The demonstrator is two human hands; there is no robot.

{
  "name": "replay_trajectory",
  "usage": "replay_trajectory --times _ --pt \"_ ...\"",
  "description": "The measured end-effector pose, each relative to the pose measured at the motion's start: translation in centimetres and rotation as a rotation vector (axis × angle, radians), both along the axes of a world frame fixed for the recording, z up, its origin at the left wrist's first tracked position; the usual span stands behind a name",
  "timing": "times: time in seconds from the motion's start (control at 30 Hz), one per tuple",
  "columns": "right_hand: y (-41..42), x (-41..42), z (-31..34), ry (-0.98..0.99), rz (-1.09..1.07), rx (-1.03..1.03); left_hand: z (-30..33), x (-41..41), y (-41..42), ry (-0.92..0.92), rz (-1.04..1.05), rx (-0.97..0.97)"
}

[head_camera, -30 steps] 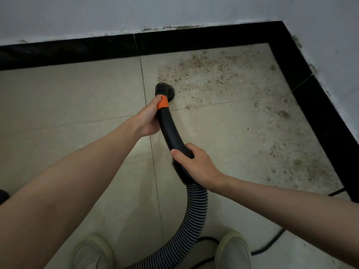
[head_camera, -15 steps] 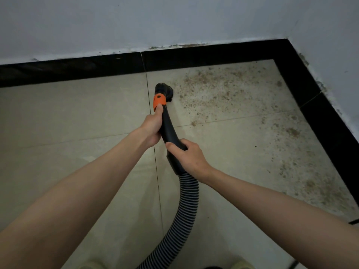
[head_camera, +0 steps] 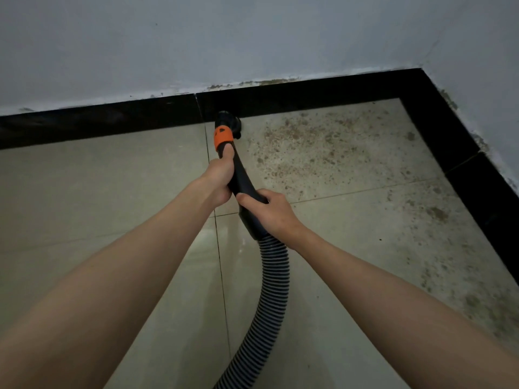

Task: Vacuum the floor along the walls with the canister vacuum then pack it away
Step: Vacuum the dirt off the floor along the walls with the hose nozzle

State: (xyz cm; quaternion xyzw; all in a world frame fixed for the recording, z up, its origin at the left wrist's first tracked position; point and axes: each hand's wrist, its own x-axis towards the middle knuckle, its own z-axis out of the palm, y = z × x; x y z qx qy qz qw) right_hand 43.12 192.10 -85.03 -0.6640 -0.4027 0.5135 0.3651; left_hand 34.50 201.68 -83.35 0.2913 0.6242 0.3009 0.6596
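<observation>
Head view: both hands on the black curved vacuum handle (head_camera: 243, 183). Left hand (head_camera: 217, 178) grips the upper part, fingers wrapped round it, thumb lying along the tube and reaching the orange collar (head_camera: 222, 138). Right hand (head_camera: 271, 211) grips lower down, just above where the handle meets the ribbed hose (head_camera: 271, 287); fingers curled round the tube, thumb across the top. The two hands are just about touching each other.

Nozzle (head_camera: 228, 121), small and black, sits beyond the orange collar, down on the floor (head_camera: 98, 192) and right against the black skirting (head_camera: 112, 119) at the base of the far wall (head_camera: 196, 43). It's just right of a grout line between tiles. Can't tell whether the nozzle mouth is flat on the tile.

Brown dirt patch (head_camera: 314, 147) is spread over the tile to the right of the nozzle, running toward the corner and along the right-hand skirting (head_camera: 460, 153). More specks down the right side near the right wall (head_camera: 477, 51). Tiles left of the grout line look clean.

Hose runs from the handle down between both forearms and leaves the frame at the bottom edge. Canister itself not in view.
</observation>
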Motion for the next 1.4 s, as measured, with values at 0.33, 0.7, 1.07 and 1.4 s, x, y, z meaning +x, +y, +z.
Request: replay_trajectory --times 0.33,0.7,1.07,1.4 --pt "-0.6 1.9 -2.4 -0.148 -0.074 0.012 -1.1 1.9 -0.2 -0.084 -0.029 -0.009" --pt "-1.0 4.8 -2.4 -0.272 -0.118 0.047 -1.0 4.8 -0.4 -0.100 -0.053 -0.025" --pt "-1.4 4.2 -1.4 -0.177 -0.116 0.038 -0.1 3.9 -0.8 -0.071 -0.056 -0.016" --pt "-3.8 2.2 0.7 -0.241 -0.059 -0.004 0.4 1.8 -2.9 -0.131 -0.079 -0.059"
